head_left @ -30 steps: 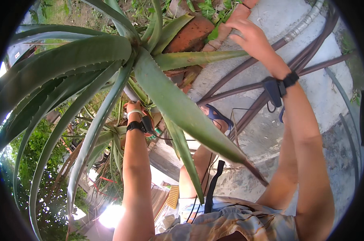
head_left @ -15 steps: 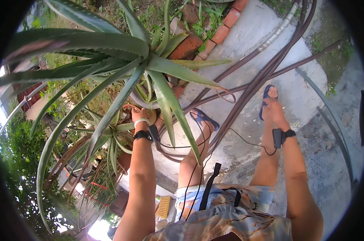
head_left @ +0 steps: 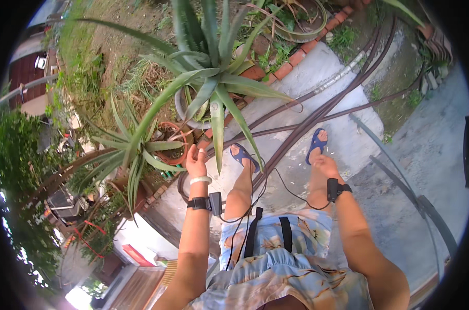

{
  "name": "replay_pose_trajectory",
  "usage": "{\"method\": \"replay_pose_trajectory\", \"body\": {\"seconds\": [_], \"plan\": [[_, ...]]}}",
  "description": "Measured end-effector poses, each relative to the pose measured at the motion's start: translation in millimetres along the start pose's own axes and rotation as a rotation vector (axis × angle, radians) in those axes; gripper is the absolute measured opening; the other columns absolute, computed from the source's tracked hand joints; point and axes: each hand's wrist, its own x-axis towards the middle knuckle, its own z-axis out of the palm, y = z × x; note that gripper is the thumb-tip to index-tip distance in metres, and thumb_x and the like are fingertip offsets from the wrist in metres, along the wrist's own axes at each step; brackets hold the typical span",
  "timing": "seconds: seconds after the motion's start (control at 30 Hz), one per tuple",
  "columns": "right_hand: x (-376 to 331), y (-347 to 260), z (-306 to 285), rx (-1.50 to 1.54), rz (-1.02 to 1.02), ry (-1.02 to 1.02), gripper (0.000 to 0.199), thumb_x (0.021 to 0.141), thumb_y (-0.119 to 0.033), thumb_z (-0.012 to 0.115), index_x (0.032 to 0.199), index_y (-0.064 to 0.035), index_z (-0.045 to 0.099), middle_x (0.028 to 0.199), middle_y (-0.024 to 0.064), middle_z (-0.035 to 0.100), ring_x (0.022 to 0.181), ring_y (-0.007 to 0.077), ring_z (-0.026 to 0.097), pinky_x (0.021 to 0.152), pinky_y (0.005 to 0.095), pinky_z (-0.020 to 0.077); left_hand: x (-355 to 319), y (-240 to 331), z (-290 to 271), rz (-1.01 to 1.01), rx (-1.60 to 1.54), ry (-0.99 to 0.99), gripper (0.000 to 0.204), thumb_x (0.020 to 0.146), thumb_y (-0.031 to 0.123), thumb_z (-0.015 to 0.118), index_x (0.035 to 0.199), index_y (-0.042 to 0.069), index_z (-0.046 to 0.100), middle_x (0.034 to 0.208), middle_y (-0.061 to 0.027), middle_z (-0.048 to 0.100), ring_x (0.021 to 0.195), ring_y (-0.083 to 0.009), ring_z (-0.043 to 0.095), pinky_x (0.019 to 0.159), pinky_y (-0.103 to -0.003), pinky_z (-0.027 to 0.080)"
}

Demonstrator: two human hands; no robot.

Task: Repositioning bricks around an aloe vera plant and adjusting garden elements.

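My left hand (head_left: 197,163) is raised with fingers apart and nothing in it, beside the edge of a terracotta pot (head_left: 185,140). Long spiny leaves of an aloe plant (head_left: 136,142) spread over and around that pot. Just above the hand, a larger aloe plant (head_left: 209,72) stands in a round grey pot (head_left: 179,106), its leaves drooping toward the paving. My right hand (head_left: 325,166) hangs lower right, in front of my foot, its fingers loosely bent and no object seen in it. Each wrist wears a black strap with a small box.
Dark hoses (head_left: 317,116) run diagonally across the concrete paving (head_left: 291,181), near my sandalled feet. A brick edging (head_left: 296,57) borders the soil bed. On the right lies a bent grey pipe (head_left: 395,181). A white wall (head_left: 146,235) stands at lower left.
My left hand has drawn back from among the aloe leaves and a reddish rim, and its fingers have opened. The view has shifted, with the aloe now farther off and the right hand lower.
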Motion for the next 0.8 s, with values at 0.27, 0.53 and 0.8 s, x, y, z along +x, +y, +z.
{"method": "replay_pose_trajectory", "body": {"seconds": [0.27, 0.53, 0.8], "plan": [[-63, -45, -15, 0.113, 0.17, -0.019, 0.025, 0.077, -0.007, 0.061, 0.101, 0.0004, 0.061, 0.082, 0.0043, 0.063, 0.069, 0.0125, 0.057, 0.065, 0.0262, 0.0473, -88, 13, -63, -0.049, -0.079, -0.171, 0.035, 0.089, 0.014, 0.057, 0.121, 0.001, 0.053, 0.106, -0.009, 0.06, 0.084, -0.0179, 0.063, 0.07, -0.028, 0.053], [-119, -102, -37, 0.054, 0.268, -0.056, 0.024, 0.079, -0.009, 0.064, 0.101, -0.0004, 0.061, 0.076, 0.0042, 0.062, 0.062, 0.0113, 0.055, 0.056, 0.0264, 0.0462, -140, -27, -163, -0.1, -0.08, -0.147, 0.031, 0.089, 0.019, 0.058, 0.116, 0.002, 0.058, 0.095, -0.0071, 0.063, 0.079, -0.0156, 0.064, 0.068, -0.026, 0.052], [-150, -154, -53, -0.03, 0.221, -0.061, 0.024, 0.08, -0.011, 0.065, 0.101, -0.0005, 0.061, 0.08, 0.0056, 0.061, 0.068, 0.0138, 0.057, 0.059, 0.0281, 0.049, -176, -76, -244, -0.355, -0.282, 0.102, 0.032, 0.089, 0.024, 0.059, 0.112, 0.003, 0.059, 0.1, -0.009, 0.062, 0.076, -0.0188, 0.065, 0.064, -0.026, 0.054]]}}
